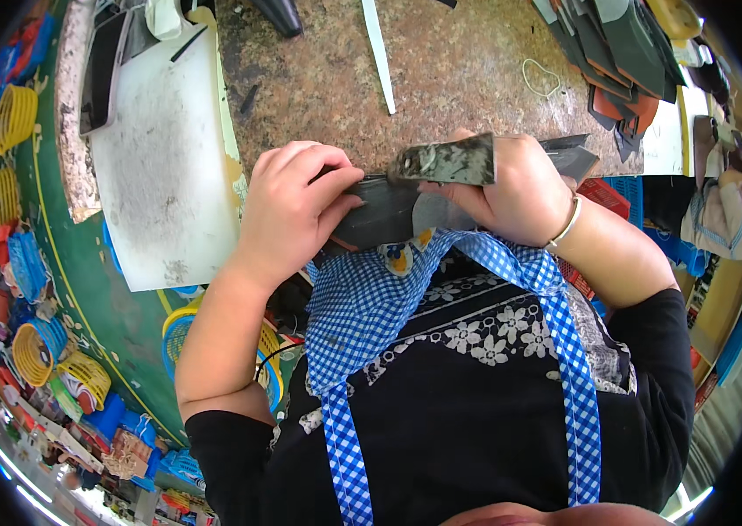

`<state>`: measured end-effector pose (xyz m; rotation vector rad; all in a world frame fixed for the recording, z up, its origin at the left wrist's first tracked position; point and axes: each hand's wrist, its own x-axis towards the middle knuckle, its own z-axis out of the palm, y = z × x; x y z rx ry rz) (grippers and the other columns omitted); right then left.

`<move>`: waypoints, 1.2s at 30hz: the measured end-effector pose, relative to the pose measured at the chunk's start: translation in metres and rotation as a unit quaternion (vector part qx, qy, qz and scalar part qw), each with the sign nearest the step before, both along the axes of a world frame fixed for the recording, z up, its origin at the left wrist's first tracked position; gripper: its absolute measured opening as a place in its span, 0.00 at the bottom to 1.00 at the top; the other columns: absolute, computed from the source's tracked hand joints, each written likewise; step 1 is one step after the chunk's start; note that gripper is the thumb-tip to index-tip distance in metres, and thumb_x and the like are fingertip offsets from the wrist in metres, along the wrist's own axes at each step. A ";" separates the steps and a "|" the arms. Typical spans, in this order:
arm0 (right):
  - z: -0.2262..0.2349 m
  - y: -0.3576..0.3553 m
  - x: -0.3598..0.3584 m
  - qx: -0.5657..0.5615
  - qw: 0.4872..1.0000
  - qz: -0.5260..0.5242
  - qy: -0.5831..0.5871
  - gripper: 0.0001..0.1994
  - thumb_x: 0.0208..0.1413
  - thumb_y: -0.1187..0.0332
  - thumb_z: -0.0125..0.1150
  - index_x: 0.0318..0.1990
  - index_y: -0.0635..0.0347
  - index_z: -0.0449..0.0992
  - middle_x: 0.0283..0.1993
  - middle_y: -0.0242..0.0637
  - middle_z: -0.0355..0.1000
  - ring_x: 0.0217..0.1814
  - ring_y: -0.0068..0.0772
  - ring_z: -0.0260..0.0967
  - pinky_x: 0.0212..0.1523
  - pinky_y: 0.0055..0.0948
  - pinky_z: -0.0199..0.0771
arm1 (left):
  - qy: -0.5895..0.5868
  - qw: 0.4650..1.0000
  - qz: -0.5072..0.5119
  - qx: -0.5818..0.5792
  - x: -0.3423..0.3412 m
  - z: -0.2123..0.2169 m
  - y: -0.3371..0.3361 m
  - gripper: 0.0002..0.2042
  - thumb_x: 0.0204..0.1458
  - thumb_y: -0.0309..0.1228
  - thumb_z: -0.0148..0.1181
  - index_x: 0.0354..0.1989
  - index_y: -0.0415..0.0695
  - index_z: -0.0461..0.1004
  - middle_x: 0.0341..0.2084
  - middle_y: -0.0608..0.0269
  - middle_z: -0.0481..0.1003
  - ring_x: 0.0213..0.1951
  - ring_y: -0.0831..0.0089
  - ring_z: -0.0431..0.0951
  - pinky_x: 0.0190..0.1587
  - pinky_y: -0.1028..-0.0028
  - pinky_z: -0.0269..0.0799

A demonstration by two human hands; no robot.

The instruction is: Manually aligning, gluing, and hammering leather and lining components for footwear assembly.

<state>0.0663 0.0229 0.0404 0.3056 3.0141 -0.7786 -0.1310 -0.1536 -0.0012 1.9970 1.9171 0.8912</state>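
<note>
At the near edge of the table, my left hand point(296, 197) is closed, its thumb and fingers pinching the left end of a black leather-like piece point(375, 210). My right hand point(520, 188) wraps round a mottled grey, stained block-like tool point(450, 162), held just above that piece's right part. What kind of tool it is cannot be told, as my fingers cover part of it. A grey rounded patch point(437, 212) shows below the tool, by my right thumb. Behind my right wrist, dark flat pieces point(574, 159) stick out.
A pale pointed strip point(378, 57) and a dark handle-like object point(278, 16) lie farther back on the speckled tabletop point(318, 96). On the left are a white board point(160, 167) and a phone point(106, 74). Cut dark pieces point(621, 53) are stacked back right, near a loose rubber band point(540, 79).
</note>
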 end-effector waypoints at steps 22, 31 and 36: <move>-0.004 -0.014 -0.029 -0.011 0.998 0.016 0.060 0.15 0.50 0.62 0.65 0.34 0.59 0.66 0.20 0.43 0.71 0.22 0.49 0.73 0.23 0.42 0.73 | -0.007 0.986 0.163 0.032 0.021 -0.018 -0.016 0.12 0.36 0.36 0.72 0.29 0.49 0.78 0.32 0.71 0.74 0.43 0.66 0.72 0.46 0.63 0.61; 0.000 -0.020 -0.032 0.024 0.997 -0.002 0.078 0.15 0.54 0.58 0.62 0.34 0.58 0.66 0.20 0.41 0.72 0.21 0.46 0.73 0.21 0.42 0.73 | 0.224 0.958 0.176 0.021 0.058 -0.005 -0.026 0.08 0.45 0.32 0.67 0.34 0.48 0.79 0.34 0.68 0.74 0.45 0.67 0.73 0.52 0.57 0.61; 0.001 -0.020 -0.043 0.041 0.998 0.028 0.045 0.15 0.55 0.58 0.61 0.33 0.59 0.66 0.19 0.42 0.72 0.21 0.47 0.73 0.22 0.42 0.73 | 0.219 0.954 0.204 0.024 0.059 -0.009 -0.028 0.07 0.46 0.34 0.67 0.33 0.49 0.78 0.32 0.69 0.73 0.44 0.68 0.74 0.52 0.57 0.60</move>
